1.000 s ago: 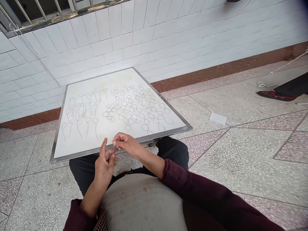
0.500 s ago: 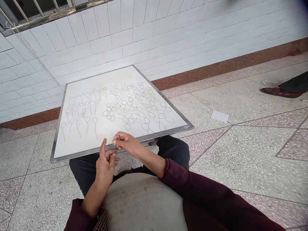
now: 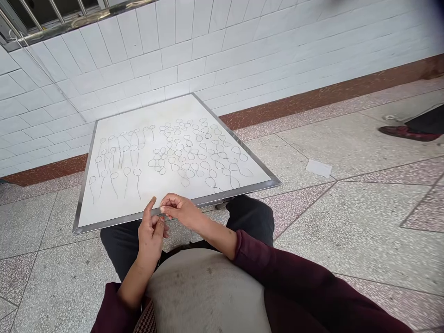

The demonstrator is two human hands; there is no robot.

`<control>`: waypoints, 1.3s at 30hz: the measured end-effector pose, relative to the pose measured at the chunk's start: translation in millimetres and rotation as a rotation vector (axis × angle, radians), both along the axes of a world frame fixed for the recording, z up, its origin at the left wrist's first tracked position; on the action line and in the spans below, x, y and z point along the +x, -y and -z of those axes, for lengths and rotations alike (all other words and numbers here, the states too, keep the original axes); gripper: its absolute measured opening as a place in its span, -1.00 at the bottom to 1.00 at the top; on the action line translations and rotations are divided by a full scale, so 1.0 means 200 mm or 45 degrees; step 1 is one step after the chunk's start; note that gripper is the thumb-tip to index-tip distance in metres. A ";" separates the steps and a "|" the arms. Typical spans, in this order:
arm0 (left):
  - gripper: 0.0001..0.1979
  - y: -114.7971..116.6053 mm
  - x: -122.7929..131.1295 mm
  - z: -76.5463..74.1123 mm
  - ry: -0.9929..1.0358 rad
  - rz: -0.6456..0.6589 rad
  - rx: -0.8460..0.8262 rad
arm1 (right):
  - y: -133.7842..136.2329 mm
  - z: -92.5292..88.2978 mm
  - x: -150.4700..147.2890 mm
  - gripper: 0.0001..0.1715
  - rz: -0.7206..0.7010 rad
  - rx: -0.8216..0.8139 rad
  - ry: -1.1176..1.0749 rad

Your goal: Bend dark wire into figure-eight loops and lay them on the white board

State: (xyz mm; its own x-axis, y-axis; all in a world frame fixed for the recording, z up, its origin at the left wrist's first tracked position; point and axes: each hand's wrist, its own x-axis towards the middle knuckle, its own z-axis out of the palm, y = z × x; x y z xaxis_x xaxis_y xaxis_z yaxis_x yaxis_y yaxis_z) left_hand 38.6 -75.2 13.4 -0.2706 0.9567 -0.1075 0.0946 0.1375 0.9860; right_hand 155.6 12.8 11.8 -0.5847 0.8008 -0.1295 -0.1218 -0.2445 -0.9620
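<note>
Tiled wall (image 3: 138, 60) along the back, white tiles over a brown skirting band (image 3: 312, 99), speckled terrazzo floor (image 3: 347, 152) underfoot, and a dark red shoe (image 3: 407, 133) from someone else nearby at the right edge. The person has a big white board (image 3: 187, 111) with a metal frame resting across their lap, and it's covered in rows of wire loops (image 3: 187, 157) on thin stems, tightly clustered on the right half and more spaced out on the left.

Both hands are up by the near edge of the board. The right hand (image 3: 182, 212) is pinched narrow, its fingertips holding a tiny piece of thin wire (image 3: 162, 211) that seems to run roughly upright, though it's too small to make out its full length. The left hand (image 3: 150, 240) is just below, index finger (image 3: 151, 206) pointing up and the other fingers slightly spread. Can't tell if it's touching the wire, but the right hand is definitely nearer. Compared with half a second ago, the hands have drawn slightly closer together.
</note>
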 end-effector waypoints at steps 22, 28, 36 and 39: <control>-0.40 0.11 -0.09 0.13 -0.401 0.285 0.020 | -0.14 0.10 0.07 -0.70 0.256 -0.188 -0.101; -0.32 0.08 -0.13 0.11 -0.204 0.251 -0.052 | -0.21 0.12 0.09 -0.74 0.265 -0.091 -0.048; -0.23 0.02 -0.08 0.18 0.267 0.028 -0.076 | -0.26 0.13 -0.06 -0.71 -0.014 -0.048 0.102; -0.24 0.00 -0.12 0.21 0.288 -0.129 -0.049 | -0.29 0.18 -0.11 -0.62 -0.089 0.053 0.196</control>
